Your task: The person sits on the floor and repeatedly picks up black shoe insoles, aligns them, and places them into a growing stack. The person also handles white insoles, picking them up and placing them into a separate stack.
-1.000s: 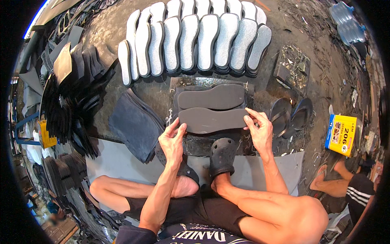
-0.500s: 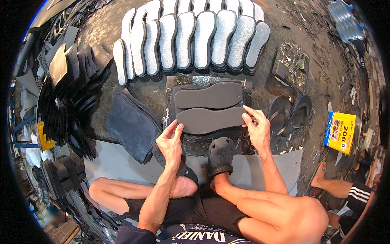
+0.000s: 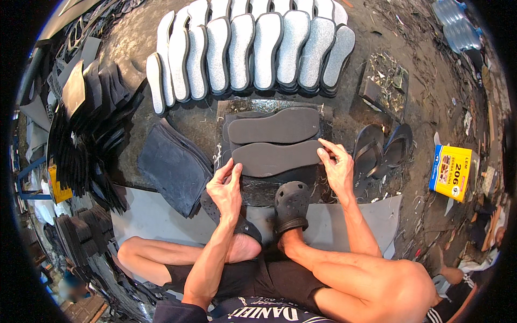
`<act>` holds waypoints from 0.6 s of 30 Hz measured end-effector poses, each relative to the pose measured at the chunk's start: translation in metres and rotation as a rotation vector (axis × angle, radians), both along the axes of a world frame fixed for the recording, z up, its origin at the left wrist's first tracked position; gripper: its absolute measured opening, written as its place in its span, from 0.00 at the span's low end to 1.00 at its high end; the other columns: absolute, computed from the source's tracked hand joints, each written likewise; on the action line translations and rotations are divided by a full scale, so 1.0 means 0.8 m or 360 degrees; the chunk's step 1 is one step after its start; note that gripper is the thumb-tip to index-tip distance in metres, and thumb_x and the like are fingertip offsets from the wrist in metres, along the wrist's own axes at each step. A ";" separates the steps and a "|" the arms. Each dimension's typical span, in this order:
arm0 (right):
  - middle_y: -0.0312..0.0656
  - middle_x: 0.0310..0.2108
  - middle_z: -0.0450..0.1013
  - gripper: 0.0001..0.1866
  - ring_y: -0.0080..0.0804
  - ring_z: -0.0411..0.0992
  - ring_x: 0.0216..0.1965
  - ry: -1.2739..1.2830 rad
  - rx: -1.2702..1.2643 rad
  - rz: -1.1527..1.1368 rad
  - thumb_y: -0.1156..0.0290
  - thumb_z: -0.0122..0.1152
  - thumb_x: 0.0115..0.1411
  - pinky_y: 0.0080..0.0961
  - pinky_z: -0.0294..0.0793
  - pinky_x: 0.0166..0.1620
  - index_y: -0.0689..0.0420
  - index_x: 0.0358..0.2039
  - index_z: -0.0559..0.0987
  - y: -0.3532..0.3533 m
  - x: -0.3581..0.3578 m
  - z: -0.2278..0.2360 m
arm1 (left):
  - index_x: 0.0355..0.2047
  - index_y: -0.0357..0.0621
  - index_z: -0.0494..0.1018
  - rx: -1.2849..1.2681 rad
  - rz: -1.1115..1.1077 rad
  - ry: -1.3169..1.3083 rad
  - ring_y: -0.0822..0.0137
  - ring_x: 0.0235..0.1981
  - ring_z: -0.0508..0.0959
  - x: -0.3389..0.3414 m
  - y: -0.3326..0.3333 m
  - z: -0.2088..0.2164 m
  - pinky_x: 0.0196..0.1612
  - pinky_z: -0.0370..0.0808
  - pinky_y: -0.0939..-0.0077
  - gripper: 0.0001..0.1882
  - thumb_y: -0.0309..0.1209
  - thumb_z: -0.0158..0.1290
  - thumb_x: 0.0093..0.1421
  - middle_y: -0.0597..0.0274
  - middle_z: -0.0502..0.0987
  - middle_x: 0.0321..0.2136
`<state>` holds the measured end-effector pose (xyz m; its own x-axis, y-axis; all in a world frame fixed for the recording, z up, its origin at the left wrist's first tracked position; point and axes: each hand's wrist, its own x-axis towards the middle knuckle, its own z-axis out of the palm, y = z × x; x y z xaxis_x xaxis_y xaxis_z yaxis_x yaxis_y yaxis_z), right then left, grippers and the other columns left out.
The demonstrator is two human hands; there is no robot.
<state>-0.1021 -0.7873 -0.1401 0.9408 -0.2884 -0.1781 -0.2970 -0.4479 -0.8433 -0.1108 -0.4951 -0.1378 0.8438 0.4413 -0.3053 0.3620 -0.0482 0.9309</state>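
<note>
A dark grey shoe sole (image 3: 277, 159) lies crosswise in front of me, its left end between the thumb and fingers of my left hand (image 3: 225, 188). My right hand (image 3: 338, 168) pinches the same sole at its right end. Just beyond it, nearly parallel, rests a second dark sole (image 3: 274, 125) that neither hand touches. Both are on top of dark sheet material on a low work board (image 3: 253, 192); how many pieces are underneath is hidden.
Rows of silvery-topped soles (image 3: 241, 54) stand at the far side. Black sheets (image 3: 175, 167) are piled at left, beside more dark offcuts (image 3: 86, 140). Black flip-flops (image 3: 369, 151) and a yellow-and-blue box (image 3: 451, 172) sit at right. My clog (image 3: 292, 207) is near the board.
Both hands keep their pinch on the near sole, which has hardly moved. At the lower right, another person's leg has shifted down and back toward the picture's edge.
</note>
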 end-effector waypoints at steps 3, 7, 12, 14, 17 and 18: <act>0.41 0.40 0.84 0.19 0.28 0.83 0.37 0.0019 -0.0080 -0.0029 0.63 0.76 0.69 0.28 0.83 0.42 0.54 0.58 0.89 -0.003 -0.003 -0.009 | 0.52 0.33 0.88 0.0496 -0.0230 0.0175 0.73 0.36 0.85 0.014 0.007 0.016 0.46 0.82 0.75 0.20 0.32 0.74 0.63 0.56 0.91 0.40; 0.45 0.39 0.87 0.19 0.30 0.85 0.39 0.0164 0.0086 -0.0203 0.63 0.78 0.67 0.29 0.83 0.46 0.60 0.53 0.89 0.001 -0.005 -0.009 | 0.49 0.33 0.89 0.0938 -0.0501 0.0213 0.73 0.28 0.83 0.029 0.018 0.023 0.37 0.81 0.74 0.19 0.31 0.76 0.60 0.58 0.91 0.33; 0.46 0.40 0.88 0.17 0.29 0.86 0.39 0.0117 0.0110 -0.0223 0.64 0.78 0.67 0.28 0.83 0.46 0.62 0.50 0.88 0.007 -0.004 -0.011 | 0.49 0.27 0.87 0.0149 -0.0188 0.0323 0.72 0.30 0.84 0.028 0.031 0.007 0.37 0.81 0.77 0.20 0.30 0.75 0.61 0.55 0.89 0.34; 0.44 0.40 0.87 0.17 0.27 0.84 0.38 0.0088 0.0129 -0.0256 0.65 0.78 0.68 0.27 0.83 0.45 0.62 0.50 0.87 0.004 -0.009 -0.010 | 0.49 0.26 0.86 0.0012 -0.0184 0.0350 0.72 0.31 0.84 0.029 0.029 0.001 0.38 0.82 0.77 0.20 0.30 0.75 0.62 0.54 0.89 0.36; 0.41 0.40 0.85 0.16 0.24 0.82 0.37 0.0057 0.0234 -0.0257 0.65 0.77 0.69 0.26 0.82 0.44 0.63 0.50 0.86 0.009 -0.008 -0.006 | 0.49 0.30 0.87 0.0169 -0.0236 0.0318 0.71 0.32 0.83 0.023 0.032 -0.003 0.39 0.82 0.74 0.18 0.30 0.73 0.63 0.57 0.88 0.37; 0.40 0.40 0.85 0.16 0.22 0.81 0.37 0.0068 0.0282 -0.0258 0.66 0.76 0.69 0.26 0.81 0.44 0.63 0.51 0.86 0.008 -0.007 -0.002 | 0.49 0.31 0.87 0.0251 -0.0267 0.0310 0.70 0.33 0.83 0.020 0.033 -0.004 0.39 0.81 0.73 0.18 0.30 0.73 0.63 0.57 0.88 0.39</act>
<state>-0.1076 -0.7805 -0.1420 0.8753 -0.3959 -0.2779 -0.3900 -0.2379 -0.8896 -0.0946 -0.4686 -0.1406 0.8413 0.3557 -0.4071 0.5077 -0.2609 0.8211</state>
